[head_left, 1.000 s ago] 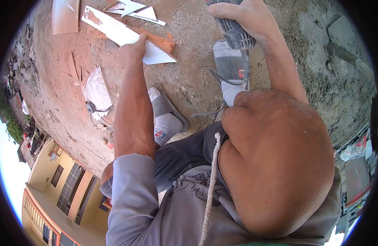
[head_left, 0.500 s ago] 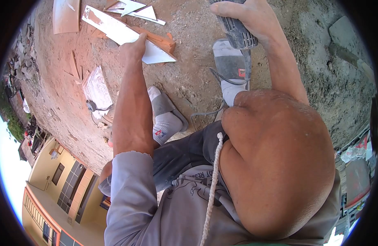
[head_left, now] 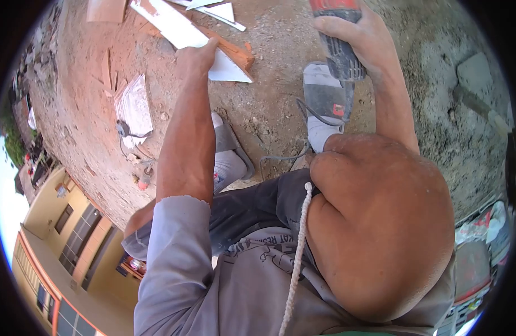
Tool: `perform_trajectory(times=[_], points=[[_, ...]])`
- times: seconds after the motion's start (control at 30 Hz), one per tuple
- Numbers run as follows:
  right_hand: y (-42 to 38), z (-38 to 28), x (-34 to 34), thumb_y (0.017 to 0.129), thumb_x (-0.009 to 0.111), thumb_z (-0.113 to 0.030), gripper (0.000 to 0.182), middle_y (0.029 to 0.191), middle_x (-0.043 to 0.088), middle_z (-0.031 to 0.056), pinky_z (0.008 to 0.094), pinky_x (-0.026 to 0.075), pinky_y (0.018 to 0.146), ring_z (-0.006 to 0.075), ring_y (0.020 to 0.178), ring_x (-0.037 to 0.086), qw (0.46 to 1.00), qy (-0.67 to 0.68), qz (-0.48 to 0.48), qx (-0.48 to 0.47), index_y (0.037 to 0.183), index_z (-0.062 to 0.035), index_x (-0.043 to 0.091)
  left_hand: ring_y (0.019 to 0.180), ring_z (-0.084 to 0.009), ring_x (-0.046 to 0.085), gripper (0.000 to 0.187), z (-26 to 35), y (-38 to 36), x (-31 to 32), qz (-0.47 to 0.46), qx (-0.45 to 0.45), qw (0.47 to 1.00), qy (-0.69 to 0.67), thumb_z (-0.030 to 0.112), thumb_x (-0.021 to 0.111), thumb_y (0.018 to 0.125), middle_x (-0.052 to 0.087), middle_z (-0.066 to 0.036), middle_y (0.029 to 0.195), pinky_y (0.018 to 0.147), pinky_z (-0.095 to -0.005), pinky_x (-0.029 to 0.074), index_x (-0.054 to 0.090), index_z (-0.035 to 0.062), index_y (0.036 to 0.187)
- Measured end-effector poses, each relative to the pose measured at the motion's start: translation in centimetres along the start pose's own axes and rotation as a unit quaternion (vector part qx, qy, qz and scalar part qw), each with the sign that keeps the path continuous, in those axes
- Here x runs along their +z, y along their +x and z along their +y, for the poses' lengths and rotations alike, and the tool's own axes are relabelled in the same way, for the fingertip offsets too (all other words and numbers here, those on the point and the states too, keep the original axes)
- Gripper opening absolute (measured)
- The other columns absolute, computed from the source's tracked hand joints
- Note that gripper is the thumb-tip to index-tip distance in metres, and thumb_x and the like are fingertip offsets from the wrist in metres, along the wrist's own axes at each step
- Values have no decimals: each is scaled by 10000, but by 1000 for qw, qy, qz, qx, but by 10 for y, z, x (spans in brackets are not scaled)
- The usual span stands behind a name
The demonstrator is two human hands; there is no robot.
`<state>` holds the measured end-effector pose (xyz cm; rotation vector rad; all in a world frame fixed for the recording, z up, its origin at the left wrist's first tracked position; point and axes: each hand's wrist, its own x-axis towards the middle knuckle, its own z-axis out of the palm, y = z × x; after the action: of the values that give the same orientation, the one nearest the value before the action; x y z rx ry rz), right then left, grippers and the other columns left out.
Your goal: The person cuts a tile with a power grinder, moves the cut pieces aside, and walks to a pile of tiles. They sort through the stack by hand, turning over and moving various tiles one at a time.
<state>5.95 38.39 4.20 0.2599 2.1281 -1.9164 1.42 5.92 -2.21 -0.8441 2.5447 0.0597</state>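
My left hand [head_left: 197, 59] is closed on a long white tile piece [head_left: 177, 27] with a pointed near end. The tile rests against an orange-brown brick-like block [head_left: 238, 53] on the dirt. My right hand [head_left: 361, 36] is wrapped round the body of a red and black corded power tool [head_left: 343, 55], shaped like an angle grinder. Its front end lies beyond the top edge, so the working part is hidden. The tool's vented rear end is above my slippered foot [head_left: 325, 92], and a grey cord [head_left: 314, 115] trails below it.
Triangular white tile offcuts [head_left: 221, 12] lie near the top, with a brownish tile [head_left: 106, 10] to their left. A dusty white sheet [head_left: 135, 103] with a round dark object [head_left: 122, 129] sits at left. A shovel [head_left: 475, 101] lies at right. My other foot [head_left: 229, 159] stands between.
The view has shifted a little, so the ground items appear farther right. More of the power tool shows, including its red housing. Both hands keep their hold.
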Motion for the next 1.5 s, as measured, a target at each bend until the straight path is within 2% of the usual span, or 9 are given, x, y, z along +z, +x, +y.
perform_trajectory(times=[0.1, 0.17, 0.47, 0.73, 0.8, 1.03, 1.1, 1.43, 1.5], points=[[2, 2, -2, 742, 754, -266, 388, 805, 652, 28, 284, 482, 651, 113, 711, 606, 1000, 2, -2, -3, 1021, -17, 651, 1095, -340, 638, 841, -6, 8, 9, 36, 22, 999, -12, 663, 644, 717, 659, -252, 1147, 921, -389, 494, 670, -73, 1123], [5, 5, -3, 713, 782, -346, 477, 798, 654, 39, 279, 481, 659, 116, 693, 604, 1000, -2, 7, -23, 1014, -1, 649, 1075, -334, 648, 842, -5, 6, 9, 43, 14, 999, -24, 665, 645, 716, 661, -249, 1142, 906, -390, 503, 672, -79, 1110], [-9, -20, 7, 704, 787, -315, 482, 803, 647, 53, 269, 479, 623, 112, 665, 597, 999, 7, 6, 39, 1013, 22, 633, 1032, -314, 667, 945, -8, -2, 6, 29, 13, 997, -74, 649, 655, 710, 657, -210, 1140, 886, -387, 522, 544, -141, 1215], [-24, -24, 17, 696, 792, -326, 506, 814, 650, 57, 266, 481, 631, 119, 672, 602, 999, -10, 32, 1, 1024, 25, 634, 1044, -308, 662, 971, -10, 0, 5, 19, 31, 997, -74, 668, 657, 704, 619, -209, 1207, 890, -383, 520, 535, -143, 1225], [-28, -25, 18, 695, 793, -328, 513, 817, 652, 59, 265, 482, 634, 121, 677, 604, 999, -16, 39, -7, 1029, 27, 634, 1067, -296, 649, 984, -11, 2, 1, -11, 44, 996, -80, 627, 710, 724, 632, -202, 1167, 904, -361, 520, 451, -145, 1276], [-33, -25, 18, 686, 797, -340, 542, 831, 661, 64, 269, 493, 650, 120, 693, 612, 999, -25, 35, -2, 1050, 30, 642, 1082, -280, 644, 939, -14, -1, 0, 7, 77, 996, -46, 679, 660, 740, 587, -170, 1253, 906, -376, 512, 536, -90, 1265], [-33, -27, 19, 682, 798, -350, 549, 833, 663, 65, 270, 495, 652, 120, 693, 615, 999, -36, 30, -3, 1050, 28, 645, 1128, -292, 621, 1017, -18, 8, 7, 7, 89, 995, -48, 755, 631, 683, 543, -196, 1310, 911, -400, 506, 571, -95, 1240], [-31, -24, 21, 668, 792, -373, 544, 828, 685, 76, 280, 503, 674, 136, 706, 638, 999, -42, 29, -4, 1034, 10, 667, 1142, -290, 619, 995, -13, -2, 1, -2, 67, 997, -43, 750, 627, 691, 566, -174, 1301, 930, -410, 495, 576, -73, 1248], [-31, -24, 20, 667, 792, -377, 547, 831, 686, 79, 280, 504, 675, 138, 705, 638, 998, -48, 34, -8, 1034, 10, 667, 1101, -272, 636, 923, -10, -6, -1, -5, 40, 998, -57, 675, 659, 750, 585, -149, 1250, 918, -383, 507, 533, -74, 1273]])
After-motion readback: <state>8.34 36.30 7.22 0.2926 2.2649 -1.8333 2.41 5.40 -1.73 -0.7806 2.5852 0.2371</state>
